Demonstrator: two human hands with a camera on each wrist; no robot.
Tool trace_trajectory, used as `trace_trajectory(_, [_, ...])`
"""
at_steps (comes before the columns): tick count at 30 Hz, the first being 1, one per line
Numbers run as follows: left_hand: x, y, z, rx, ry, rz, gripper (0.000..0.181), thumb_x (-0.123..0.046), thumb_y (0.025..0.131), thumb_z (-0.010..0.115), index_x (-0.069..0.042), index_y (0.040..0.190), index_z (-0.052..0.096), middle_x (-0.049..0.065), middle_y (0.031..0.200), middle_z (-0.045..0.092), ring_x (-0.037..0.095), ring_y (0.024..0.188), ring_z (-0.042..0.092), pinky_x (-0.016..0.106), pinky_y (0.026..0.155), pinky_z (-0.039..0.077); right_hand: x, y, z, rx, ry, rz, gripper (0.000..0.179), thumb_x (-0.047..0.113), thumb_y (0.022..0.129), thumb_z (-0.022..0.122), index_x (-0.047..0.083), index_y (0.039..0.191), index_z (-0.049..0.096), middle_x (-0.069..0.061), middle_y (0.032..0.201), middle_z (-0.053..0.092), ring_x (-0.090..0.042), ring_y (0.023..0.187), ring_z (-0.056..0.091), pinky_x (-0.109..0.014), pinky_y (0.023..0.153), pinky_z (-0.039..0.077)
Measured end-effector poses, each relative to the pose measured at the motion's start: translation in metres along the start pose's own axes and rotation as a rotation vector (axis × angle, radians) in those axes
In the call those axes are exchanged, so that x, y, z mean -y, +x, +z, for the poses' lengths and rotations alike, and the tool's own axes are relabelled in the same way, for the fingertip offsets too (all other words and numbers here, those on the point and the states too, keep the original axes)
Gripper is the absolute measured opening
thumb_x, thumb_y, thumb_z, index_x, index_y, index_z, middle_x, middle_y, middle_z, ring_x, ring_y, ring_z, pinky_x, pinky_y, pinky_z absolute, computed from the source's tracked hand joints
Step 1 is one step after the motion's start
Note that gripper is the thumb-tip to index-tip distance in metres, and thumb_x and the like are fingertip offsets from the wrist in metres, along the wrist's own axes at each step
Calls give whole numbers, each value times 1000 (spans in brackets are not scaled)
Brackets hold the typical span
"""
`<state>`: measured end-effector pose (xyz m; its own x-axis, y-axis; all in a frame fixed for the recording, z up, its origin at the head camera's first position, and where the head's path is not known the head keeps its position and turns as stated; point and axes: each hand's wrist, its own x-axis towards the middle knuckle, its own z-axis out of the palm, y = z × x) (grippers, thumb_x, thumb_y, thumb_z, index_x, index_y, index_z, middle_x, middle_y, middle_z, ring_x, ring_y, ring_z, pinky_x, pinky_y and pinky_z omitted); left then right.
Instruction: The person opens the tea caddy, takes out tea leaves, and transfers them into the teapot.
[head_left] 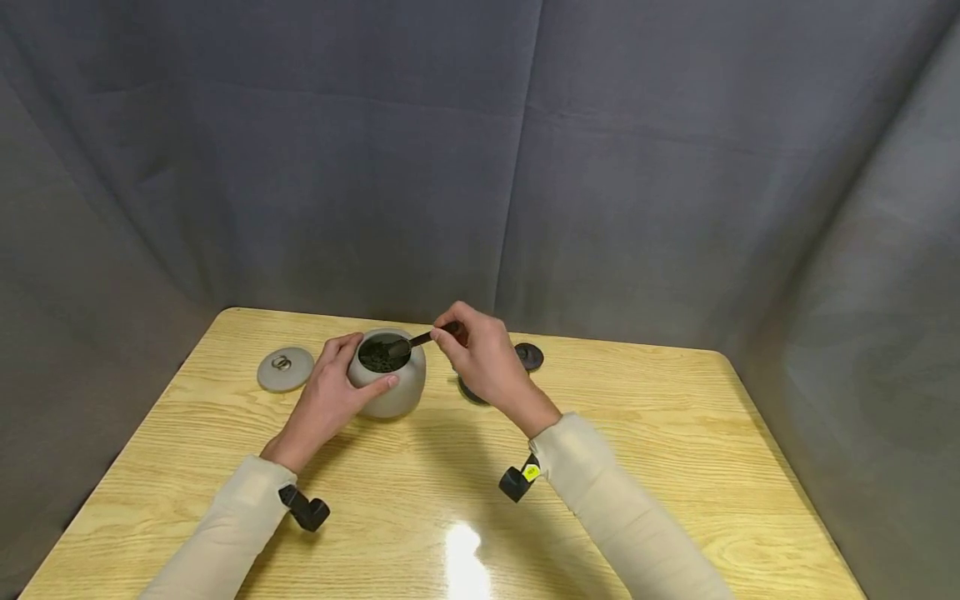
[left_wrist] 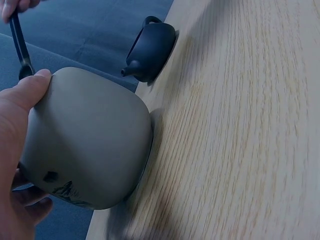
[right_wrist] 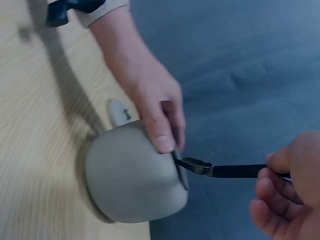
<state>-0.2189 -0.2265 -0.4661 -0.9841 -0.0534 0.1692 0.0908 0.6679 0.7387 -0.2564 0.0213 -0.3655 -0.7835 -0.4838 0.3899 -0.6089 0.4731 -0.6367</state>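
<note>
A round grey tea jar stands on the table with its top uncovered, and dark loose tea leaves show inside. My left hand holds the jar from its left side, thumb across the near shoulder by the rim. A tea scoop with a black handle is pinched between the thumb and fingers of my right hand. Its metal head dips slantwise into the jar's mouth. In the left wrist view the jar's wall bears a small dark picture.
The grey jar lid with a ring on top lies left of the jar. A small black teapot stands right of it, mostly behind my right hand in the head view. A round black lid lies beyond. Grey curtains surround the table.
</note>
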Motion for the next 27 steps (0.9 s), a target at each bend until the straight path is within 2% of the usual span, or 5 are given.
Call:
trace_trajectory(8, [-2, -2, 1, 6, -6, 0, 106, -68, 92, 73, -6, 168, 32, 19, 166, 35, 41, 149, 45, 63, 120, 42, -8, 8, 31, 98, -153, -57, 13, 19, 109, 63, 9, 115, 69, -5, 103, 75, -12, 79, 66, -27, 70, 56])
trace_trajectory(14, [-4, -4, 1, 3, -17, -2, 106, -67, 92, 74, -5, 167, 33, 19, 166, 35, 40, 148, 47, 63, 119, 44, -16, 14, 45, 89, -242, -91, 12, 19, 109, 62, 9, 113, 69, -6, 109, 76, -16, 85, 68, -32, 75, 58])
trace_trajectory(19, [-4, -4, 0, 11, -11, -5, 106, -68, 92, 73, -7, 168, 31, 18, 166, 35, 40, 149, 46, 63, 120, 43, -20, 15, 54, 109, -163, -29, 12, 19, 110, 62, 10, 114, 69, -6, 105, 75, -14, 81, 66, -27, 70, 53])
trace_trajectory(23, [-3, -4, -1, 9, -8, -2, 106, -69, 92, 73, -7, 168, 32, 19, 166, 35, 41, 149, 46, 63, 120, 43, -17, 15, 56, 125, -33, 60, 11, 19, 109, 62, 10, 112, 69, -7, 92, 71, -13, 71, 58, -23, 62, 45])
trace_trajectory(27, [-2, -5, -1, 8, -3, -3, 105, -68, 93, 73, -7, 168, 32, 19, 166, 35, 42, 148, 47, 64, 120, 43, -15, 13, 56, 146, 89, 132, 11, 19, 109, 63, 11, 111, 70, -7, 93, 72, -12, 73, 58, -22, 63, 46])
